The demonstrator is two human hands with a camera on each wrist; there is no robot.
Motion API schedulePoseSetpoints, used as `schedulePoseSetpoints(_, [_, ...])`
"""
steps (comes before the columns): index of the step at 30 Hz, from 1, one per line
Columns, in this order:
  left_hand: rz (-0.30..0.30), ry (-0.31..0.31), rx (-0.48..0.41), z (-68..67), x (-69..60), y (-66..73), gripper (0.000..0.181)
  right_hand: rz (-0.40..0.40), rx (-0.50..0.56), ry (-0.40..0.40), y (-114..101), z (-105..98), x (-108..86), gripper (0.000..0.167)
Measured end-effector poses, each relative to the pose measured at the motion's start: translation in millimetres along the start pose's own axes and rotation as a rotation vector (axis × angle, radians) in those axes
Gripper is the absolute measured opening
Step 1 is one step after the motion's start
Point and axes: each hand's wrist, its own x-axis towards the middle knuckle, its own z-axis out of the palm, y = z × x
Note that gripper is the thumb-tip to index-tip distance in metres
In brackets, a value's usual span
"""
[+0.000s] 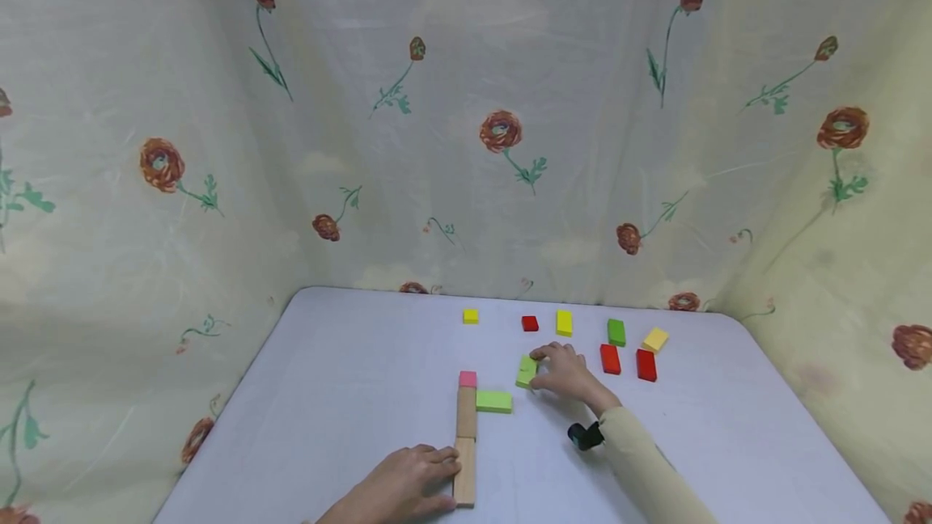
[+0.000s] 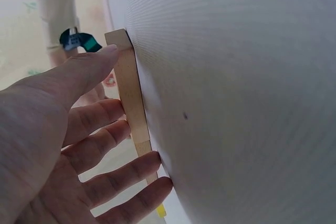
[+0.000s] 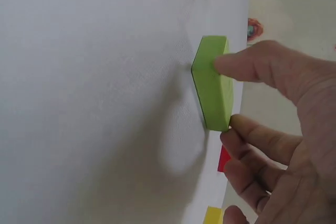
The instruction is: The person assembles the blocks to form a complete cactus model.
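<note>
My left hand (image 1: 404, 485) lies against the near natural wood block (image 1: 464, 475), its fingers fairly straight along the side. In the left wrist view, the thumb touches near the end of that block (image 2: 131, 98). A second wood block (image 1: 467, 412) continues the line, with a pink block (image 1: 468, 378) at its far end. One light green block (image 1: 494, 402) juts out to the right, near the pink one. My right hand (image 1: 568, 374) pinches another light green block (image 3: 212, 85) between thumb and fingertips at opposite ends, at or just above the tabletop.
Toward the back of the white table (image 1: 349, 395) lie a yellow cube (image 1: 471, 316), a small red block (image 1: 530, 323), a yellow block (image 1: 564, 323), a green block (image 1: 616, 332), a pale yellow block (image 1: 655, 340) and two red blocks (image 1: 610, 359). Flowered cloth (image 1: 466, 209) hangs behind.
</note>
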Motion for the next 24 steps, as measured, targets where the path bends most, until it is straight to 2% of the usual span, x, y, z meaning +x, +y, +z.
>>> schedulePoseSetpoints(7, [0.004, -0.004, -0.001, -0.8, 0.0, -0.6, 0.05, -0.042, 0.048, -0.063, -4.8, 5.0, 10.5, 0.048])
schedulePoseSetpoints(12, [-0.003, -0.006, 0.009, -0.8, -0.2, 0.1, 0.05, -0.062, 0.041, -0.079, -8.4, 8.8, 13.9, 0.049])
schedulePoseSetpoints(17, [-0.005, -0.005, 0.025, -0.7, -0.4, 0.4, 0.051, -0.077, 0.028, -0.089, -11.6, 12.2, 13.7, 0.05])
schedulePoseSetpoints(24, [-0.027, -0.03, -0.001, -1.1, 0.2, 1.0, 0.051, -0.093, 0.022, -0.1, -14.2, 13.9, 9.2, 0.051])
